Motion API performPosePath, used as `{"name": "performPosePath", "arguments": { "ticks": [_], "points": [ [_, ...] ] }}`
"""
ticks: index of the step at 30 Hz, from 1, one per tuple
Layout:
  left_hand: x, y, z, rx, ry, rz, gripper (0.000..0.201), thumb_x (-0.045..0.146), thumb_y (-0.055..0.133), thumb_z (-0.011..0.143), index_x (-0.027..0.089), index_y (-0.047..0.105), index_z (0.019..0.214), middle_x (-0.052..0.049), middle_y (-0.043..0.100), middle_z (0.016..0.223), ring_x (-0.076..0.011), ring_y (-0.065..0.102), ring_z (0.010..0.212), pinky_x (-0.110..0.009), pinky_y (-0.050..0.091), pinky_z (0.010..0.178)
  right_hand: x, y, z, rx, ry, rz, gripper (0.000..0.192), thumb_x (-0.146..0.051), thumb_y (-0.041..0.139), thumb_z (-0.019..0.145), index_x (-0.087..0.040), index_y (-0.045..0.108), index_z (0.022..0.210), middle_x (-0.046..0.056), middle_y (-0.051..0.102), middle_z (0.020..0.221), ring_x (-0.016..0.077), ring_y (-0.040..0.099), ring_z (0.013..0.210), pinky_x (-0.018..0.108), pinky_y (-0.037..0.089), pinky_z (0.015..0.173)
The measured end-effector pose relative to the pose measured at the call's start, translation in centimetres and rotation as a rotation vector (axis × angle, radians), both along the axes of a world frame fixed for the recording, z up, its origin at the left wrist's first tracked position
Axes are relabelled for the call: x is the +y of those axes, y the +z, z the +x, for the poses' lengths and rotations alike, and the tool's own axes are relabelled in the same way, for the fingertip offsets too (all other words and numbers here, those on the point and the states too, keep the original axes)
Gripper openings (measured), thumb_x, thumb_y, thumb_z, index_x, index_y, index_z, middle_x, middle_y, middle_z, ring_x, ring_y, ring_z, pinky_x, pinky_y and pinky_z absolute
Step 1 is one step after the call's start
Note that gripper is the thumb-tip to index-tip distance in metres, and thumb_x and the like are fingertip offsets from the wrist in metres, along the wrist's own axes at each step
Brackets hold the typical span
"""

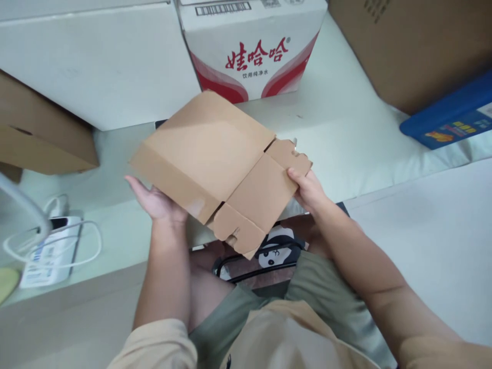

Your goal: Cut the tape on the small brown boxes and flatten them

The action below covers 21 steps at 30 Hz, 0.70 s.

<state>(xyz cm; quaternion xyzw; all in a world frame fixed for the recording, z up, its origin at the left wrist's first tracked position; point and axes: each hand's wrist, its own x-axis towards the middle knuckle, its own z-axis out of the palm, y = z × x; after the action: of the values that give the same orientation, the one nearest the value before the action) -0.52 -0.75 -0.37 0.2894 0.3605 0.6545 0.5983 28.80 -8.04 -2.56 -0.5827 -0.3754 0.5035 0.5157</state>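
Observation:
A partly folded brown cardboard box (215, 148) is held up over my lap, tilted, with its slotted end flaps sticking out at the lower right. My left hand (159, 202) holds it from below on the left side; the palm is turned up, the thumb points outward, and the other fingers are hidden under the cardboard. At the right edge, my right hand (307, 187) grips the box between the thumb on top and fingers underneath. Below the flaps, a panda-face picture (274, 248) shows between my legs, behind black tubing.
A white-and-red water carton (253, 56) and a large white box (92, 66) stand behind. Brown boxes (423, 46) (42, 123) flank the pale surface (338, 138). A blue pack (449, 115) lies right. Left is a white power strip (49, 256) with coiled cable.

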Motion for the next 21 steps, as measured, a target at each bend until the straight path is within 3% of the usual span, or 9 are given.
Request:
{"name": "performPosePath", "arguments": {
  "ticks": [4,7,9,12,15,18,21],
  "points": [
    [0.1,0.1,-0.3,0.017,0.092,-0.233,0.030,0.037,0.080,0.071,0.018,0.068,0.091,-0.002,0.076,0.085,-0.0171,0.070,0.082,-0.030,0.061,0.080,-0.5,0.9,-1.0,0.066,-0.074,0.022,0.067,-0.076,0.080,0.061,-0.024,0.058,0.098,-0.001,0.060,0.069,0.0149,0.055,0.057,0.027,0.042,0.043],
    [0.2,-0.3,-0.5,-0.027,0.137,-0.296,0.024,0.027,0.077,0.071,0.018,0.071,0.092,-0.001,0.078,0.086,-0.0167,0.070,0.080,-0.029,0.061,0.075,-1.8,1.9,-1.6,0.162,-0.049,-0.014,0.064,-0.068,0.088,0.055,-0.022,0.059,0.088,-0.004,0.056,0.061,0.0076,0.042,0.044,0.023,0.031,0.034],
    [0.2,-0.5,-0.5,-0.037,0.076,-0.293,0.026,0.031,0.079,0.074,0.019,0.071,0.095,-0.002,0.078,0.088,-0.0165,0.071,0.081,-0.028,0.061,0.074,-3.1,2.6,-1.5,0.192,-0.004,-0.055,0.058,-0.064,0.089,0.058,-0.021,0.059,0.081,-0.006,0.054,0.055,0.0042,0.034,0.038,0.021,0.025,0.031],
    [0.0,-0.8,-0.6,0.014,-0.143,-0.296,0.035,0.048,0.074,0.082,0.021,0.070,0.103,-0.005,0.077,0.095,-0.0177,0.073,0.077,-0.029,0.060,0.067,-5.6,3.6,0.3,0.205,-0.058,-0.091,0.052,-0.062,0.086,0.065,-0.022,0.055,0.074,-0.012,0.040,0.042,0.0013,0.020,0.031,0.018,0.018,0.029],
    [-0.3,-0.5,-0.7,0.042,-0.303,-0.277,0.039,0.054,0.066,0.086,0.022,0.070,0.108,-0.009,0.076,0.106,-0.0196,0.076,0.076,-0.027,0.059,0.058,-8.0,4.9,3.9,0.112,-0.342,-0.093,0.056,-0.062,0.089,0.057,-0.023,0.053,0.071,-0.015,0.029,0.037,0.0017,0.018,0.028,0.017,0.021,0.027],
    [-0.6,0.3,-0.6,0.023,-0.323,-0.320,0.031,0.046,0.066,0.083,0.020,0.071,0.100,-0.008,0.076,0.098,-0.0167,0.074,0.068,-0.023,0.057,0.053,-9.0,6.4,7.7,-0.047,-0.663,-0.005,0.057,-0.046,0.095,0.045,-0.024,0.052,0.075,-0.013,0.045,0.048,0.0024,0.030,0.030,0.015,0.024,0.025],
    [-0.9,1.2,-0.1,0.028,-0.353,-0.353,0.027,0.041,0.065,0.080,0.018,0.070,0.094,-0.005,0.074,0.086,-0.0136,0.072,0.062,-0.020,0.057,0.053,-7.9,7.7,10.9,-0.182,-0.843,0.088,0.039,-0.027,0.086,0.059,-0.024,0.053,0.080,-0.011,0.055,0.060,0.0038,0.039,0.032,0.015,0.031,0.025]
  ]
}}
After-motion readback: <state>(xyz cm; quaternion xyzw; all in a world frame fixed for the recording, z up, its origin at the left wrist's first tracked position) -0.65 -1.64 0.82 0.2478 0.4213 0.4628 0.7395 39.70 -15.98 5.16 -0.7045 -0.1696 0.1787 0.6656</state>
